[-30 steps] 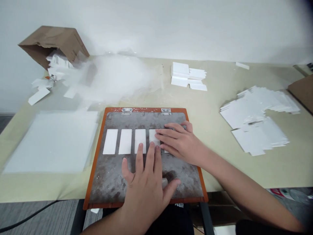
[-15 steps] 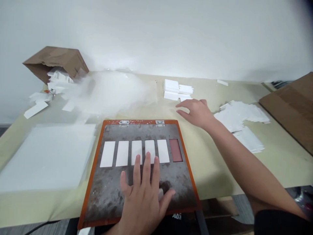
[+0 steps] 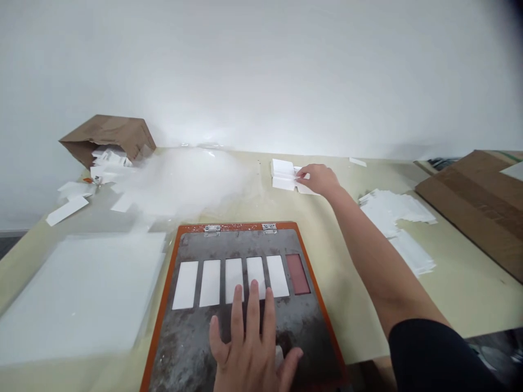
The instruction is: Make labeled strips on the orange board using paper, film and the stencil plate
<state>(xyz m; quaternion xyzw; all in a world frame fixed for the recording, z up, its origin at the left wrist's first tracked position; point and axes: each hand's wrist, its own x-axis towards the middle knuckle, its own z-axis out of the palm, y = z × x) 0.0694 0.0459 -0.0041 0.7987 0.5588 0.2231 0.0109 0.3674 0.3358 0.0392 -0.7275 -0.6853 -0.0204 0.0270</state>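
My left hand (image 3: 250, 348) lies spread on a stained metal plate (image 3: 180, 343) hinged at its far edge to an orange board (image 3: 161, 316). The plate has a row of rectangular openings. White cards (image 3: 210, 283) fill most of them, and the rightmost shows a reddish-brown base (image 3: 298, 274). A small pale piece (image 3: 279, 356) shows beside my left thumb. Farther back, my right hand (image 3: 321, 179) pinches a white card at the stacked white cards (image 3: 283, 174); its fingers partly cover the right-hand part of the stack.
At the left, an open cardboard box (image 3: 114, 130) spills white pieces near a clear plastic bag (image 3: 192, 177). A pile of white sheets (image 3: 90, 294) lies in front. Fanned white cards (image 3: 392, 209) and a larger cardboard box (image 3: 474, 212) are on the right.
My right hand has reached forward to the stacked cards and its fingers have closed there. My left hand stays spread on the plate. The camera has tilted up, so everything sits lower in view.
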